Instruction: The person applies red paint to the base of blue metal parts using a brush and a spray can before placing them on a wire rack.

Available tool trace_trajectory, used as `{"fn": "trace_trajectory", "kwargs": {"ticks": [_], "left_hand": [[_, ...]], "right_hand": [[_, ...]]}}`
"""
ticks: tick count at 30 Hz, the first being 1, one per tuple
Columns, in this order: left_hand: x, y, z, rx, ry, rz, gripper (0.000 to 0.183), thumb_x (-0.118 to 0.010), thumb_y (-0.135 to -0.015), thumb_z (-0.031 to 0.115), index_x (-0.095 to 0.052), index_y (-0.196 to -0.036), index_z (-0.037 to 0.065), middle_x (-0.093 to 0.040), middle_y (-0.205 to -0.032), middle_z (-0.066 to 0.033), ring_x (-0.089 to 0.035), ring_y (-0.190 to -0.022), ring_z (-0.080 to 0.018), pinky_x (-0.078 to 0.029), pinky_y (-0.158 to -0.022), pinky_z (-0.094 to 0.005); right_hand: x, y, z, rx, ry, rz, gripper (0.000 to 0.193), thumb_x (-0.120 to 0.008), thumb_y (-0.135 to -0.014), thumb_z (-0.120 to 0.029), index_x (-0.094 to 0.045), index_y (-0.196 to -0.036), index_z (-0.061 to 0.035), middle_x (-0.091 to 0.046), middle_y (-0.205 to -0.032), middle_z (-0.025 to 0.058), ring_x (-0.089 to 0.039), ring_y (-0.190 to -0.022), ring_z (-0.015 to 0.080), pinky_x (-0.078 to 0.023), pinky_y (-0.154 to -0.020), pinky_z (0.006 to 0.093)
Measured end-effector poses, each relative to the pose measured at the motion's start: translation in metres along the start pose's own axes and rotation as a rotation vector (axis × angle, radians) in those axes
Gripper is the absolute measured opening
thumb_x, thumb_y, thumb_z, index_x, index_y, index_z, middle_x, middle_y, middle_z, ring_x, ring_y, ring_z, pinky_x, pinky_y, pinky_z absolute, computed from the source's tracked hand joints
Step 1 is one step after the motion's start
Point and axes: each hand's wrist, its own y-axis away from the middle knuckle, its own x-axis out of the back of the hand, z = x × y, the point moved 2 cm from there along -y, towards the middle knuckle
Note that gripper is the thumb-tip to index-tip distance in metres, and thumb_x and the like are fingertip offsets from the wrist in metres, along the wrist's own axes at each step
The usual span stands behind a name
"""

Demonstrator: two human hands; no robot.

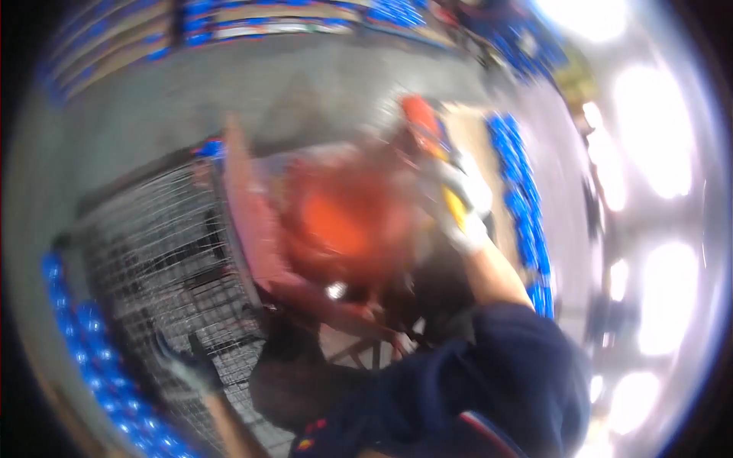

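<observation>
My right hand (466, 202), in a whitish glove, is raised on the right with its fingers closed round a red-and-yellow hand tool (421, 122). Motion blur hides the tool's exact kind; its red end points up and away from me. Just left of it stands a reddish machine or stand with a round, glowing-orange-looking middle (336, 217), strongly smeared. At the lower left, my gloved left hand (195, 370) hovers over or rests on a wire mesh basket (164, 252); I cannot tell which. Its thumb and fingers are spread, with nothing seen in them.
A pinkish upright panel (248, 206) divides the mesh basket from the red machine. Rows of shiny blue parts (95, 355) line the left, and more blue parts (519, 191) lie on the right. Stacked racks with blue pieces (114, 38) stand at the back across grey floor (305, 76).
</observation>
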Motion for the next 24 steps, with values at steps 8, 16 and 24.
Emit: {"fn": "trace_trajectory", "kwargs": {"ticks": [8,16,24], "left_hand": [[0.038,0.068,0.111,-0.074,0.055,-0.136,0.067,-0.079,-0.088,0.018,-0.049,-0.144,-0.002,-0.051,-0.144,-0.0231,-0.051,-0.127,-0.0375,-0.045,-0.104,-0.0467],[0.114,0.021,0.235,-0.156,-0.045,0.021,0.065,-0.079,-0.089,0.017,-0.049,-0.143,-0.004,-0.058,-0.137,-0.0231,-0.060,-0.116,-0.0342,-0.052,-0.094,-0.0441],[0.150,-0.027,0.337,-0.612,-0.549,0.336,0.057,-0.072,-0.095,0.016,-0.049,-0.144,-0.002,-0.058,-0.139,-0.0198,-0.061,-0.118,-0.0299,-0.051,-0.097,-0.0405]], "right_hand": [[0.161,0.251,0.158,-0.407,0.198,0.195,0.036,-0.067,-0.079,0.001,-0.076,-0.110,-0.0154,-0.064,-0.083,0.0089,-0.064,-0.076,0.0274,-0.050,-0.068,0.0337],[0.222,0.508,0.355,-0.747,0.886,-0.363,0.023,-0.059,-0.089,-0.019,-0.072,-0.106,-0.0280,-0.069,-0.101,0.0049,-0.063,-0.095,0.0258,-0.048,-0.075,0.0423],[0.228,0.548,0.431,-0.876,0.810,-0.531,0.023,-0.057,-0.094,-0.017,-0.069,-0.112,-0.0234,-0.065,-0.104,0.0093,-0.064,-0.089,0.0311,-0.050,-0.070,0.0454]]}}
